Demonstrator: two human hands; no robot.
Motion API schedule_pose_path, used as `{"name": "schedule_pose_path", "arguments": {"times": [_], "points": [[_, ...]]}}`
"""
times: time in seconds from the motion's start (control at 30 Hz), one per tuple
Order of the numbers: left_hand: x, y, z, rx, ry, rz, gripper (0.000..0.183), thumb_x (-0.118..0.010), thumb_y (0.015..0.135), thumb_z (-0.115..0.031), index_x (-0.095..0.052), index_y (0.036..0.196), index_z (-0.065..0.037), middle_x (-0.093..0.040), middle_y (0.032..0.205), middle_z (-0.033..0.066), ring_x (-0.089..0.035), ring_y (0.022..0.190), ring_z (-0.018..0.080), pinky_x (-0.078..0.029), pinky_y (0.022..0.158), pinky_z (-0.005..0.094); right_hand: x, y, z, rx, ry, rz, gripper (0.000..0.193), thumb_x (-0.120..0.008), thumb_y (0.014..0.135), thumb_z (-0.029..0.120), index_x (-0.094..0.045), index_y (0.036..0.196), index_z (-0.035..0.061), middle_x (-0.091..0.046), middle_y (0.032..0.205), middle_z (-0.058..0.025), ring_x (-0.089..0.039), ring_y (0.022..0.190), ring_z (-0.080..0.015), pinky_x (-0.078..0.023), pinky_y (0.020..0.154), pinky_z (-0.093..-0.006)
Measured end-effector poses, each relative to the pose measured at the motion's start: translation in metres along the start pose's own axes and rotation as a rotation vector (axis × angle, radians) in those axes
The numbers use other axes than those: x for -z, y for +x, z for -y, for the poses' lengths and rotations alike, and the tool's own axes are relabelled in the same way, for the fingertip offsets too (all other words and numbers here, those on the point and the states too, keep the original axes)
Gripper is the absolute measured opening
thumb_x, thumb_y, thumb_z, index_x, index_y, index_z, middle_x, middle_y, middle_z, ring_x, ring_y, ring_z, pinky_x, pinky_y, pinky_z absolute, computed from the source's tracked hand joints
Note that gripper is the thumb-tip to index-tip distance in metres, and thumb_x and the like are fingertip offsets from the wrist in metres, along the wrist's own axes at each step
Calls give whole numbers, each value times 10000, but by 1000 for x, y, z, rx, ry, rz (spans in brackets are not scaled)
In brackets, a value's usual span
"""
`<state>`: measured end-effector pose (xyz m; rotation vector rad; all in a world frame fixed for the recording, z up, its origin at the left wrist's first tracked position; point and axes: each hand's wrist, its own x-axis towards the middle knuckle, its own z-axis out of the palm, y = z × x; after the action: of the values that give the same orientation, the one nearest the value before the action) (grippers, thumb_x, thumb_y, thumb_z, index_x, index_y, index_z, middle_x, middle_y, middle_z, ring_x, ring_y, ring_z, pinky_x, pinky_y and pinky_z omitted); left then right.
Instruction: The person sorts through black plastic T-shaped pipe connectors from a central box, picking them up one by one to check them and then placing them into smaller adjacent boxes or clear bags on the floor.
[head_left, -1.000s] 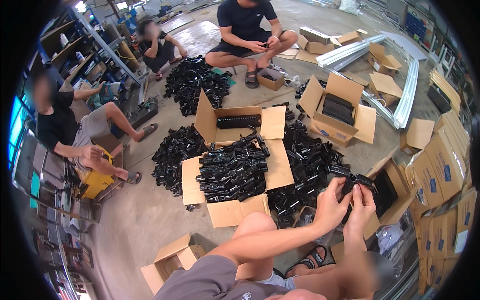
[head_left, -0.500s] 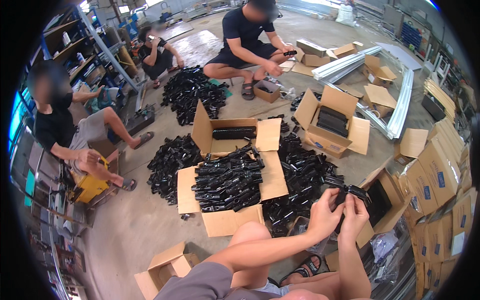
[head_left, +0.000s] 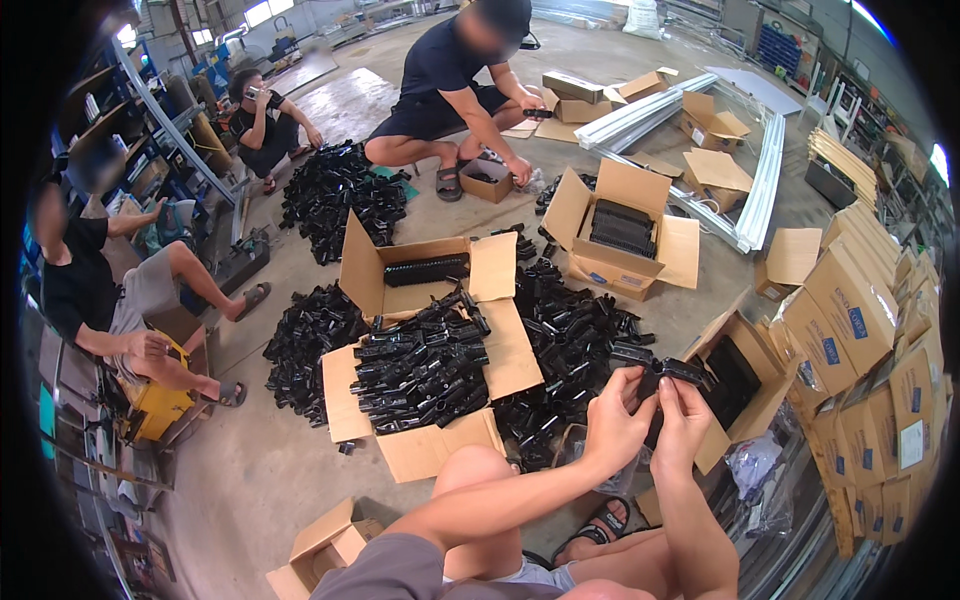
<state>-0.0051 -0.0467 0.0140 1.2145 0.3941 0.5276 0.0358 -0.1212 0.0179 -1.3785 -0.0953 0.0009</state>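
Left hand point(head_left: 612, 425) and right hand point(head_left: 683, 420) raised side by side, fingers of both clenched on one black plastic part point(head_left: 660, 370), held up above the heap of black parts point(head_left: 570, 345) on the floor, just beside an open cardboard box point(head_left: 745, 375). Flattened cardboard point(head_left: 425, 370) loaded with more parts further left.

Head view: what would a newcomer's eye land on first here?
First, the heaps of black plastic parts spilling over a flattened cardboard box on the concrete floor at centre. Just right of them, in the foreground, the left hand and right hand together hold one black part. At the far right stands a stack of closed cartons.
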Motion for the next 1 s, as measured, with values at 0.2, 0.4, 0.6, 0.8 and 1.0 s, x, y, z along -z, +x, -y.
{"name": "schedule_pose_path", "arguments": {"times": [0.2, 0.4, 0.6, 0.8, 1.0], "points": [[3, 1, 1, 3, 26, 16, 376, -675, 869, 45, -503, 1199, 93, -641, 1176, 194, -611, 1138, 190, -512, 978, 316, 4, 5, -2, -26, -56, 55, 179, -719, 897, 79, -678, 1017, -46, -692, 951, -57, -620, 846, -94, -481, 778, -236], [3, 0, 1, 8, 4, 2, 388, -660, 879, 28, -502, 1223, 112, -641, 1201, 243, -627, 1152, 246, -514, 977, 333, 5, 2, -13, -26, 38, 62, 208, -724, 889, 84, -667, 1042, -46, -686, 977, -74, -628, 884, -109, -487, 811, -242], [5, 4, 4, 1, -39, 11, 365, -676, 870, 44, -495, 1184, 83, -642, 1183, 193, -617, 1137, 190, -514, 978, 313, -4, -5, 0, -7, 35, 11, 159, -703, 907, 77, -664, 1007, -41, -682, 944, -56, -621, 853, -90, -481, 780, -219], [2, 6, 9, -38, 26, 6, 318, -680, 854, 68, -515, 1125, 65, -650, 1122, 137, -629, 1066, 171, -518, 917, 296, 10, 5, -15, -47, -48, 56, 155, -708, 913, 107, -649, 969, -25, -664, 910, -38, -611, 838, -76, -478, 758, -214], [12, 17, -6, 77, -149, 56, 343, -691, 834, 84, -510, 1121, 31, -655, 1097, 109, -627, 1014, 142, -513, 898, 268, 16, 10, -3, -23, 16, 71, 324, -706, 925, 167, -584, 1161, -19, -648, 1025, -62, -619, 936, -102, -497, 830, -251]]}}
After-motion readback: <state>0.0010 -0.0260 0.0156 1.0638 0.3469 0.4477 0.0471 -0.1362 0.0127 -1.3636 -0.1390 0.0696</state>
